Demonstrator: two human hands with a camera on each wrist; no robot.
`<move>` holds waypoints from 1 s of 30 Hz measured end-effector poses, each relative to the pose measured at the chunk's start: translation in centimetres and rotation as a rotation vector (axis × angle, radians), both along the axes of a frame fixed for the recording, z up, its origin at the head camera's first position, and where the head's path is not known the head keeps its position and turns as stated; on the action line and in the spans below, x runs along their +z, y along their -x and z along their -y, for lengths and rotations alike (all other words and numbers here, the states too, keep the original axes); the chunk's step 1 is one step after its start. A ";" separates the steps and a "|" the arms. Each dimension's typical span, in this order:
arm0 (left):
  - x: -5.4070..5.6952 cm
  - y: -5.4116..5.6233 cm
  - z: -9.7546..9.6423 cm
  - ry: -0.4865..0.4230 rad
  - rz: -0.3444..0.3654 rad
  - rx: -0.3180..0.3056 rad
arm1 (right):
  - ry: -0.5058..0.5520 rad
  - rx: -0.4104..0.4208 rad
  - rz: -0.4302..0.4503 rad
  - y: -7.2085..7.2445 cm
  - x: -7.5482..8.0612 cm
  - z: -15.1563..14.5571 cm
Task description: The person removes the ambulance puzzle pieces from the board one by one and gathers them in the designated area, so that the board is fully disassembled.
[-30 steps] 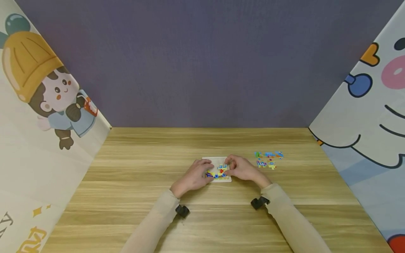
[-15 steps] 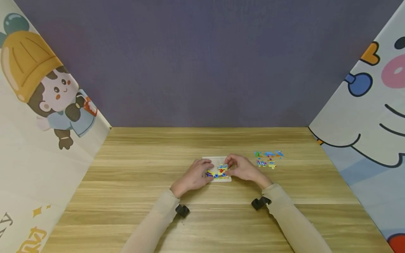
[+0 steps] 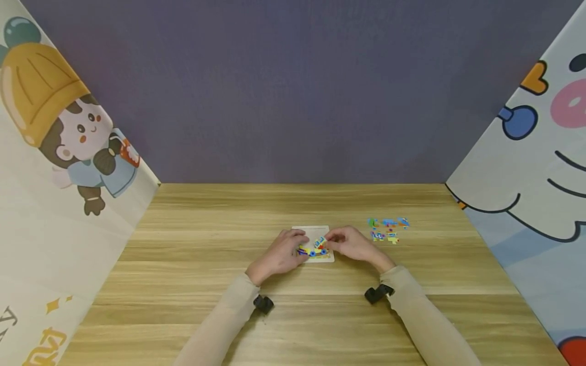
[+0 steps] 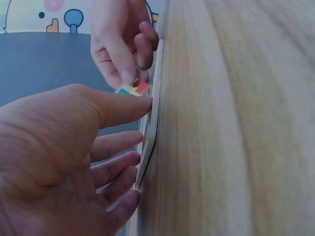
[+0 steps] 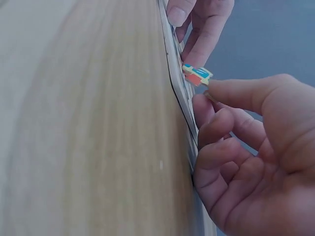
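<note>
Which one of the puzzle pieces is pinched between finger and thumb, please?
The yellow, blue and red piece: the right hand pinches it over the board. The blue-wheeled pieces lie on the board, the loose pieces on the table.

The head view looks down from afar, while close wrist views face across the shared board.

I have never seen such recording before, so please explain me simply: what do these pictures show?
There is no machine here: a person works with their bare left hand and right hand. The head picture looks forward and down; the other two come from black wrist cameras. On the wooden table lies a pale board bearing colourful pieces, apparently a puzzle. More loose pieces lie to the board's right. The left hand touches the board. The right hand pinches one small piece, yellow, blue and red.
</note>
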State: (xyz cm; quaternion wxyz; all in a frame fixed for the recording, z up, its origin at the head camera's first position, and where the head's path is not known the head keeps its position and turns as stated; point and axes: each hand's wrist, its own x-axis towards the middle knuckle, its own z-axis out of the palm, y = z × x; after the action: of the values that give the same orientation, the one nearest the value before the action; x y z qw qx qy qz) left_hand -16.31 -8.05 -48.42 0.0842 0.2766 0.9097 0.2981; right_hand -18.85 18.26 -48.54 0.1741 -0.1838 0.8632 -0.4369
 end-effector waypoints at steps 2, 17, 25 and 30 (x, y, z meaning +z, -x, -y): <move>0.0 0.0 0.0 0.009 -0.003 0.000 | 0.008 -0.015 0.022 0.0 0.0 -0.1; 0.2 -0.1 0.0 0.015 0.020 0.005 | 0.091 -0.093 0.085 0.0 0.0 -1.3; 0.1 -0.2 0.1 0.021 0.027 0.001 | 0.110 -0.082 0.100 -0.2 0.0 -2.3; 0.1 -0.2 0.1 0.022 0.028 0.006 | 0.144 -0.096 0.105 -0.3 -0.1 -2.9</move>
State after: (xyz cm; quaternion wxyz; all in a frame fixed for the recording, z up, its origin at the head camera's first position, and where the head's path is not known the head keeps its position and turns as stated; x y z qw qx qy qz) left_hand -16.12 -8.12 -48.30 0.0990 0.2689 0.9125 0.2919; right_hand -18.55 21.20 -48.61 0.1845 -0.1311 0.8270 -0.5146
